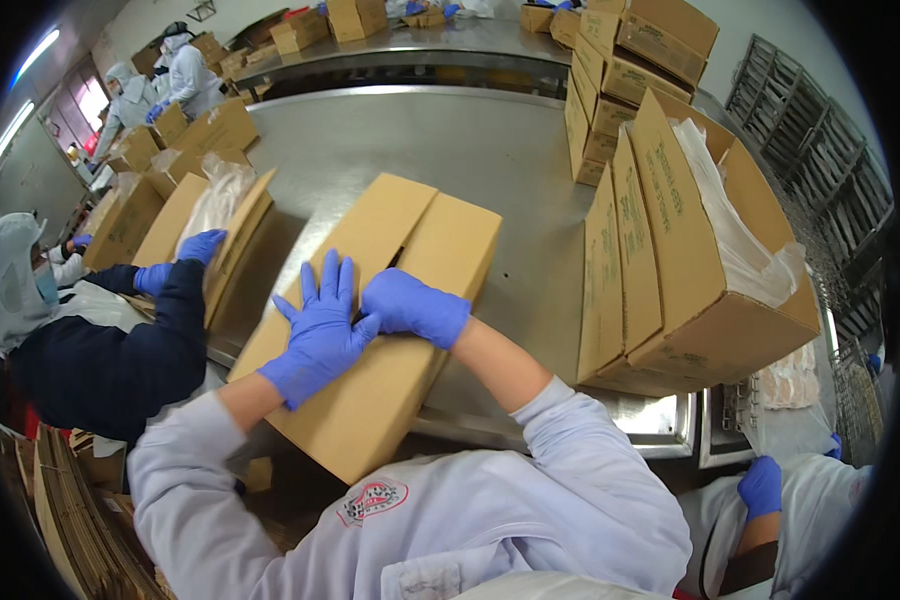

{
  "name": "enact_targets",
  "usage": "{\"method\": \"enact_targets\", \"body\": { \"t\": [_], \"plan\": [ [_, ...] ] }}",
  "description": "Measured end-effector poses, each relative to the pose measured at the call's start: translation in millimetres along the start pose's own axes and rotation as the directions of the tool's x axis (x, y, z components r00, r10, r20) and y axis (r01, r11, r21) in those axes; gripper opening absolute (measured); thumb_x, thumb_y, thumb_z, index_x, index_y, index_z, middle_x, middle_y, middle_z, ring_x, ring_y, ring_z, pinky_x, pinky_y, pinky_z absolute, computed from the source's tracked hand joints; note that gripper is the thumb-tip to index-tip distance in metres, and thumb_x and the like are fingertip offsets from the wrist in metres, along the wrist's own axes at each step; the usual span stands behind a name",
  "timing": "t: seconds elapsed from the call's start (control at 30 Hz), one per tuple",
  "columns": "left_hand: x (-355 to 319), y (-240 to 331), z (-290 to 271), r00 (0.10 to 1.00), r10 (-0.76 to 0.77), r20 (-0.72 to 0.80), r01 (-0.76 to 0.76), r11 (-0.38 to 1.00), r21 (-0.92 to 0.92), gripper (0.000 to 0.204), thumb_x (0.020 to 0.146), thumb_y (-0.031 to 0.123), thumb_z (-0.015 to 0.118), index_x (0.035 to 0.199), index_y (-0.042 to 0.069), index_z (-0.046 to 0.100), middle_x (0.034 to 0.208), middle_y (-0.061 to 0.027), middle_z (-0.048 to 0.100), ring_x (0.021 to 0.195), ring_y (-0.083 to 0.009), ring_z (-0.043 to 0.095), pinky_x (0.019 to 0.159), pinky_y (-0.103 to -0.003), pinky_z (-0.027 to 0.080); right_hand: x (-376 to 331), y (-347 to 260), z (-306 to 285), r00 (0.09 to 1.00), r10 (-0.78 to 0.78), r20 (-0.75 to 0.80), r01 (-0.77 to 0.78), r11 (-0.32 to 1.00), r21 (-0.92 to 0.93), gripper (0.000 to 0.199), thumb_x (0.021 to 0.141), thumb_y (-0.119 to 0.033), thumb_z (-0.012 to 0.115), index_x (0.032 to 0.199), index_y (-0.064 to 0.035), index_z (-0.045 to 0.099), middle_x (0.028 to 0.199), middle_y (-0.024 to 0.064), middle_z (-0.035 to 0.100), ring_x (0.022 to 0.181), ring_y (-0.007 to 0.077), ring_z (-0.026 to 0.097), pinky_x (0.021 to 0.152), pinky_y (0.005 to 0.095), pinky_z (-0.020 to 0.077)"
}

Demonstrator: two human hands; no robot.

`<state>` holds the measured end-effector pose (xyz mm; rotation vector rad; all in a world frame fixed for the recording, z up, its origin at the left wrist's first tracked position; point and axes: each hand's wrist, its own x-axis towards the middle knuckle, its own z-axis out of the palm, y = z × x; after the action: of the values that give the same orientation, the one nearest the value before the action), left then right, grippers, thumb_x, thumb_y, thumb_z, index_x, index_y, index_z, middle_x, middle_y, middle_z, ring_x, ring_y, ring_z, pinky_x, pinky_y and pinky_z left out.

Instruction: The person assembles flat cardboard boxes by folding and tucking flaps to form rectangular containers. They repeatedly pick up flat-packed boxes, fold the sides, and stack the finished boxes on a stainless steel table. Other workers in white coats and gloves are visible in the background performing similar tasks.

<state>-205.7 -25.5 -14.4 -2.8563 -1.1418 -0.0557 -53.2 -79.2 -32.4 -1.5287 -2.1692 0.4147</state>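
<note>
A closed brown cardboard carton point(440, 235) lies at a slant in front of me on the metal table, its near end jutting past the table's edge. My left hand point(322, 335), in a blue glove, is pressed flat on the carton's top with the fingers spread. Right beside it, my right hand point(415, 305), gloved the same way, rests on the top flaps with its fingers curled in at the seam. Whatever those fingers may hold is hidden. Just beyond the hands, a short dark gap shows between the flaps.
An open carton with a plastic liner point(725, 240) stands to the right, before stacked cartons point(640, 70). At left, a co-worker's gloved hand point(202, 246) touches another lined carton point(240, 235). Flattened cardboard point(75, 500) is at lower left. Metal racks point(805, 130) line the right side.
</note>
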Motion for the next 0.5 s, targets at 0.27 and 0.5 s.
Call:
{"method": "enact_targets", "body": {
  "t": [0.27,0.5],
  "plan": [
    [8,-49,12,0.992,-0.069,-0.110,0.058,0.993,-0.100,0.071,0.080,0.054,0.047,0.139,0.024,0.022,0.147,-0.0036,0.013,0.132,-0.0415,0.012,0.089,-0.075,0.008,-59,-15,-43,0.897,0.153,-0.414,0.032,0.913,0.406,0.038,0.090,-0.032,0.047,0.119,-0.0069,0.050,0.106,0.0085,0.060,0.098,0.0235,0.057,0.086,0.0330,0.0422],
    [-18,-202,46,0.808,-0.321,-0.495,-0.069,0.782,-0.619,0.071,0.081,0.032,0.059,0.131,-0.008,0.028,0.138,-0.0249,0.026,0.130,-0.0314,0.022,0.107,-0.034,0.017,-61,-36,160,0.865,0.501,-0.010,-0.027,0.066,0.997,0.057,0.093,-0.038,0.039,0.132,0.0024,0.030,0.129,0.0092,0.041,0.119,0.0171,0.036,0.102,0.0312,0.0262]
  ]
}}
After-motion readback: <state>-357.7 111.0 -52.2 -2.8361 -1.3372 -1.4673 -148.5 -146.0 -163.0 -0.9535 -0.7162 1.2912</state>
